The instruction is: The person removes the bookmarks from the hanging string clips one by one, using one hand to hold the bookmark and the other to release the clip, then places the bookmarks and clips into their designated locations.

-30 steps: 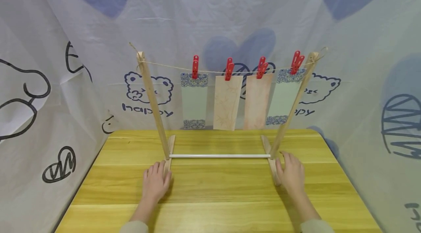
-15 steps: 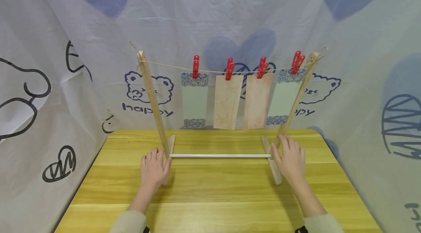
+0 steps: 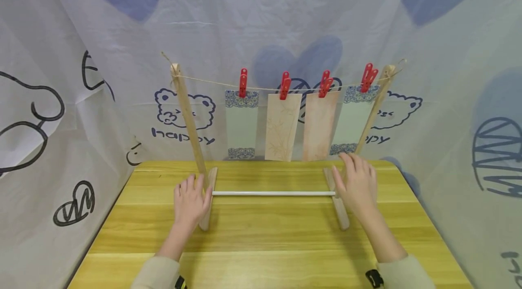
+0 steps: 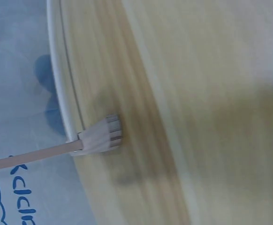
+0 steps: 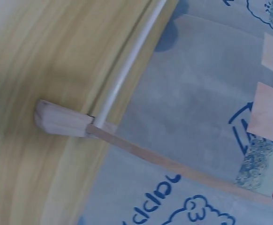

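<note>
A small wooden drying rack with a white crossbar [image 3: 273,193] stands on the table. Across its top runs a thin string [image 3: 208,80]; several red clothespins [image 3: 243,83] hang paper cards on it. Two cards are pale green with blue patterned ends, among them the left one [image 3: 241,126]; two between are beige [image 3: 282,128] and pinkish [image 3: 320,127]. My left hand [image 3: 189,200], relaxed and holding nothing, is beside the foot of the left post [image 3: 189,121]. My right hand [image 3: 358,189], also relaxed, overlaps the lower right post [image 3: 373,110] in the head view, its fingertips just below the right green card [image 3: 354,121].
The wooden table [image 3: 269,239] extends in front of the rack. A pale cloth printed with hearts and bears [image 3: 183,110] hangs behind it and at both sides. The rack's feet [image 5: 64,119] point toward me.
Both hands have moved from the rack's feet up and away along the posts, the right one farther. The rack and the cards have stayed in place.
</note>
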Available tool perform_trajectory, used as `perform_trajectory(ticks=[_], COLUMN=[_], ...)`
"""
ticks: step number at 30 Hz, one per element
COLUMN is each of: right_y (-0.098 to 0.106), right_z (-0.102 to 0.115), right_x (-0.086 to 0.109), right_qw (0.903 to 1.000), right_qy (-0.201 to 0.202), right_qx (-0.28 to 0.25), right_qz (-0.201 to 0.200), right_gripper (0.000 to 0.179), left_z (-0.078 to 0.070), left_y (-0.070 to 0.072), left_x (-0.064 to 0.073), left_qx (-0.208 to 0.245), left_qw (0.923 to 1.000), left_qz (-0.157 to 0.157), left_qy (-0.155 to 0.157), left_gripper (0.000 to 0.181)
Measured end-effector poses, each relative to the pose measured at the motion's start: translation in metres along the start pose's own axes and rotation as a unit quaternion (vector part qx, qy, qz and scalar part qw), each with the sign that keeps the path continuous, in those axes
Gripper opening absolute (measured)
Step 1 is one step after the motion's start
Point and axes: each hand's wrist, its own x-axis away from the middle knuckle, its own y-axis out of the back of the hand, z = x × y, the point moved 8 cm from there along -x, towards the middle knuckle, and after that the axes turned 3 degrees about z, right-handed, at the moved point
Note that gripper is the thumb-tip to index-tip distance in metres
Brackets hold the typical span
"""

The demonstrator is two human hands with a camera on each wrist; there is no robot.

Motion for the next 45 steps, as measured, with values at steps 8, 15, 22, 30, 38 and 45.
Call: perform_trajectory(ticks=[8,15,22,30,38,45], right_y=[0.01,0.013,0.017,0.021,0.027,0.033], right_z=[0.015,0.024,0.039,0.057,0.074,0.084], right_x=[-0.013,-0.022,-0.031,-0.044,-0.056,-0.069], right_qw=[0.9996,0.9996,0.9974,0.9953,0.9898,0.9862], right_qy=[0.027,0.028,0.064,0.091,0.133,0.152], right_qx=[-0.001,0.0,-0.007,-0.005,0.003,-0.005], right_qz=[-0.008,0.006,-0.031,-0.032,-0.052,-0.065], right_gripper=[0.045,0.052,0.051,0.051,0.045,0.043], left_z=[-0.005,-0.01,-0.018,-0.024,-0.032,-0.035], left_y=[0.011,0.02,0.027,0.034,0.041,0.047], left_x=[-0.011,-0.018,-0.026,-0.037,-0.047,-0.052], left_qx=[0.002,0.012,0.022,0.015,0.021,0.017], left_qw=[1.0,0.9999,0.9997,0.9995,0.9995,0.9995], left_qz=[-0.01,-0.008,-0.001,-0.027,-0.024,-0.027], left_qy=[-0.001,0.002,0.004,-0.011,-0.011,-0.006], left_gripper=[0.045,0.052,0.052,0.046,0.048,0.048])
